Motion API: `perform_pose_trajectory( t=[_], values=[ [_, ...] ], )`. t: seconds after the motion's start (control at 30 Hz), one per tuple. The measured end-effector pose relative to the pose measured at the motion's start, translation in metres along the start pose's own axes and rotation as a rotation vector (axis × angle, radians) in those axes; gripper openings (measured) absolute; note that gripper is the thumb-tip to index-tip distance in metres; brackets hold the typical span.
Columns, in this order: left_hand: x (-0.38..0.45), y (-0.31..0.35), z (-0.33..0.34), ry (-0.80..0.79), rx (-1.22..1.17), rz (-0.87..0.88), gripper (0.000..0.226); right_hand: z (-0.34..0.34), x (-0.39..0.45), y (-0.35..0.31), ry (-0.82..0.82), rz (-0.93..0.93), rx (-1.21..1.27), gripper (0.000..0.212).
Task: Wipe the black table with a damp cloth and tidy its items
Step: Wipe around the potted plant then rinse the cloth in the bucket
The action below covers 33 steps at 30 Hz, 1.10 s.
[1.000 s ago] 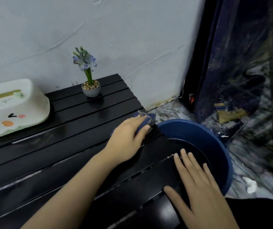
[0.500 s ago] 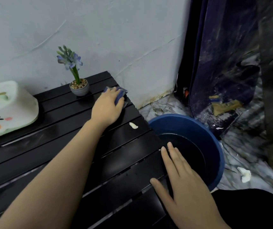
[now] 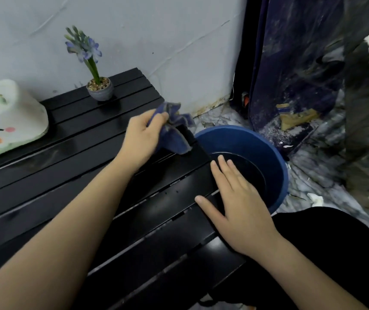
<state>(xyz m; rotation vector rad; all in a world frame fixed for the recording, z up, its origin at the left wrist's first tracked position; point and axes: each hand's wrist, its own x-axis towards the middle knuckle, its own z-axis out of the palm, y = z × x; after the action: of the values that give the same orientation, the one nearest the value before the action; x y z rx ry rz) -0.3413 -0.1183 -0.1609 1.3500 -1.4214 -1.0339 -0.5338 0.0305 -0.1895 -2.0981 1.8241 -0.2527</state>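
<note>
Left hand (image 3: 142, 136) gripping bunched blue cloth (image 3: 173, 133) | right hand (image 3: 238, 202) lying open, bracing tabletop (image 3: 78, 171) edge | bucket (image 3: 275, 157) waiting just beyond: rinsing, wringing advisable.

Glossy black slatted table (image 3: 71, 166), soft crumpled blue cloth (image 3: 174, 135), smooth blue plastic basin (image 3: 266, 153).

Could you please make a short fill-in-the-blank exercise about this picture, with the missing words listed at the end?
1. The left hand grips a bunched cloth of ____ colour.
2. The right hand lies flat on the ____ table.
3. Beside the table's end stands a blue ____ on the floor.
4. The small flower pot stands near the ____ behind the table.

Missing words: blue; black; bucket; wall
</note>
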Motion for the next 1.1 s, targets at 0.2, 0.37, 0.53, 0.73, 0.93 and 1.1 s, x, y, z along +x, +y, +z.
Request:
perform_pose_trajectory(
  t=[0.2,0.37,0.53,0.73,0.93,1.1],
  values=[
    [-0.040,0.001,-0.083,-0.125,0.054,0.068,0.031,-0.002,-0.022,-0.001,0.051,0.039,-0.104,0.095],
    [-0.078,-0.047,-0.095,-0.179,0.741,-0.072,0.077,0.003,-0.028,-0.001,0.025,0.078,-0.127,0.100],
    [-0.087,-0.048,-0.061,-0.217,1.069,0.068,0.092,0.004,-0.027,-0.003,0.033,0.072,-0.118,0.097],
    [-0.039,-0.038,-0.017,-0.388,1.047,0.311,0.074,0.004,-0.026,-0.005,0.025,0.064,-0.091,0.096],
    [0.007,-0.025,0.059,-0.513,1.006,0.514,0.065,0.006,-0.025,-0.005,0.024,0.078,-0.082,0.096],
    [0.014,-0.010,0.089,-0.337,0.695,0.440,0.035,0.006,-0.025,-0.001,0.024,0.061,-0.042,0.097]
  ],
)
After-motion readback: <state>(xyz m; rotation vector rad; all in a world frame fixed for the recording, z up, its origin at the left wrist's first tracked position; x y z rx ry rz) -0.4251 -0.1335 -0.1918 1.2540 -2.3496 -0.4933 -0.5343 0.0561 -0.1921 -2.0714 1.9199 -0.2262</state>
